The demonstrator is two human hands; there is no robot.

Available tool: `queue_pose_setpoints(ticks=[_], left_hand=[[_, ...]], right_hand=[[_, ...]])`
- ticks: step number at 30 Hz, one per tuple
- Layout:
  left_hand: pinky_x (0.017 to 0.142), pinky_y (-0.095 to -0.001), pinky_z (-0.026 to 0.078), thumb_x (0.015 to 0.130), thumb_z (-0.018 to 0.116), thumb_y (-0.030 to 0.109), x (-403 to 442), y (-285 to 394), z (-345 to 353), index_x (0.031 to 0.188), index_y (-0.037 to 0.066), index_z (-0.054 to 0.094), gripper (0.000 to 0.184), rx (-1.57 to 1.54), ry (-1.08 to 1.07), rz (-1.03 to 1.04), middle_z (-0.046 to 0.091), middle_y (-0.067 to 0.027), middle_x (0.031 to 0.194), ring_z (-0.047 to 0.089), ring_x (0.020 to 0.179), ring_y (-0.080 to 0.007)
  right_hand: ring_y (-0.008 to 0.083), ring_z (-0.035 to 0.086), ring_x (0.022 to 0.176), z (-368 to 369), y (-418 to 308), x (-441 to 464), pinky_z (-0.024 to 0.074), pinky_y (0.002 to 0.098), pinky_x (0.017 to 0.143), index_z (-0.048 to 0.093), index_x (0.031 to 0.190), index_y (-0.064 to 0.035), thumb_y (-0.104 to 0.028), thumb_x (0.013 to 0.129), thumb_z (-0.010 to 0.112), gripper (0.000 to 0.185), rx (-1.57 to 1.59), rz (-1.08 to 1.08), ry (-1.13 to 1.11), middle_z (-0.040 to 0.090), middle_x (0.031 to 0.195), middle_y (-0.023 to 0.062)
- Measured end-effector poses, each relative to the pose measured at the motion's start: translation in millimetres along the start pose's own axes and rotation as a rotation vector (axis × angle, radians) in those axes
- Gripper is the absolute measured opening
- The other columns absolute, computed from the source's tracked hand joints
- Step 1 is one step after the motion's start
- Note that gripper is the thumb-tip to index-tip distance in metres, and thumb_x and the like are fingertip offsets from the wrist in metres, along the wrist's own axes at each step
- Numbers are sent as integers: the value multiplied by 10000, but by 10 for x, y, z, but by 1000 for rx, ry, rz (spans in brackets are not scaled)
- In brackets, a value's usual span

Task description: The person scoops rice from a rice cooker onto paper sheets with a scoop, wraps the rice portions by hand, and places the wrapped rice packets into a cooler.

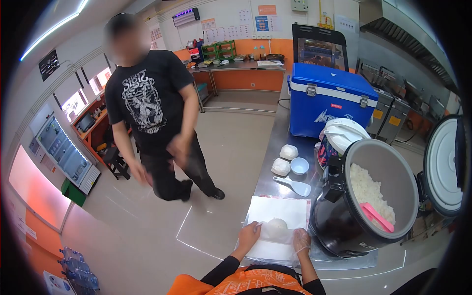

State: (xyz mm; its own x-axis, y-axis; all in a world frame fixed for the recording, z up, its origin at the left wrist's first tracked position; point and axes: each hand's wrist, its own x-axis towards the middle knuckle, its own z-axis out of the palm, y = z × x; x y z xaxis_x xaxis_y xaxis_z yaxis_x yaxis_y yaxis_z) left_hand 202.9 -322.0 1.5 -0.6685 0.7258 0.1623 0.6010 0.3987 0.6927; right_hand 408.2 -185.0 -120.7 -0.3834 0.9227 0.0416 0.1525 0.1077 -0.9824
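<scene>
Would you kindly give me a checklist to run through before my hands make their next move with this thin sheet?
1. Left hand gripping the thin sheet: ok, fingers pinch its edge.
2. Right hand gloved: ok, clear plastic covers it.
3. Right hand's grip: cannot tell, too small to see clearly.
4. White mound fully covered: not ok, its top shows.
5. Cooker lid shut: not ok, stands open.

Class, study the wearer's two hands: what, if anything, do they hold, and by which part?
A thin whitish sheet, by its edges: the left hand pinches the left side, the gloved right hand the right.
</scene>
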Motion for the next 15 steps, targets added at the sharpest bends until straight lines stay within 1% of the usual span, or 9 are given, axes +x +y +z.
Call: queue_pose_setpoints(ticks=[2, 5, 7, 8, 10, 13, 15], left_hand=[[551, -426, 468, 820, 564, 259, 34, -51, 38, 874, 109, 640, 177, 68, 27, 36, 627, -148, 702, 612, 633, -333], [558, -430, 471, 827, 565, 248, 67, -58, 96, 867, 99, 633, 169, 155, 14, 111, 630, -148, 714, 613, 641, -338], [556, -423, 474, 836, 566, 241, 110, 47, 58, 830, 88, 618, 162, 122, -28, 96, 628, -137, 702, 615, 644, -336], [551, -424, 471, 838, 568, 238, -4, 33, 113, 814, 86, 611, 160, 113, -4, 96, 625, -135, 694, 613, 636, -336], [541, -426, 465, 841, 571, 233, 105, 75, 179, 783, 82, 595, 163, 106, 113, 118, 619, -131, 678, 609, 622, -337], [522, -428, 456, 836, 581, 238, 98, 100, 192, 811, 77, 581, 163, 162, 61, 100, 609, -127, 702, 603, 616, -333], [589, -409, 456, 832, 589, 240, 114, 169, 180, 866, 65, 588, 178, 151, 24, 63, 612, -132, 790, 601, 680, -329]], right_hand=[[268, 603, 769, 15, -98, -2, 472, 361, 709, 618, 872, -59, -242, 884, 503, 216, -71, -11, 7, 639, 834, 128], [274, 606, 770, 68, -296, -42, 474, 370, 710, 613, 872, -64, -261, 888, 484, 237, -188, -4, 22, 639, 830, 130], [278, 608, 771, 111, -428, -31, 475, 377, 710, 611, 872, -67, -274, 891, 471, 251, -253, 20, 37, 639, 827, 131], [280, 609, 771, 131, -493, -37, 476, 380, 710, 609, 873, -68, -280, 893, 465, 258, -277, 31, 43, 640, 825, 132], [284, 611, 772, 129, -603, -41, 477, 386, 710, 606, 873, -71, -293, 896, 452, 271, -311, 48, 62, 640, 822, 133], [290, 614, 773, 166, -749, -65, 479, 396, 711, 602, 873, -76, -312, 901, 433, 292, -384, 91, 80, 641, 818, 135], [294, 616, 774, 197, -837, -77, 480, 402, 711, 600, 874, -79, -325, 904, 420, 306, -432, 125, 89, 641, 815, 136]])
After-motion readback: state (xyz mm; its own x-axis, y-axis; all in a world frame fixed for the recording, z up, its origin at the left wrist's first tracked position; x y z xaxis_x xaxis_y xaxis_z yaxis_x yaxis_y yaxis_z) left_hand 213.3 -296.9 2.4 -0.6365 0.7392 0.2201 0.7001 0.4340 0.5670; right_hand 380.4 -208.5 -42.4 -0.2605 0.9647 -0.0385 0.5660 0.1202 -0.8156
